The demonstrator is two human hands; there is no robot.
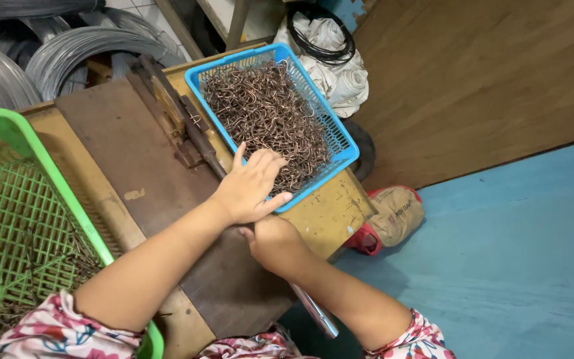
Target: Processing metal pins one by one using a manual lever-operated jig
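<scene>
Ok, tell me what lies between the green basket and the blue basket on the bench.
In the head view, between the green basket and the blue basket lies a dark board with a metal tool along its far edge; the left hand reaches across.

I count two baskets, one blue and one green, and my two hands.

Wooden bench under blue basket, green basket.
</scene>
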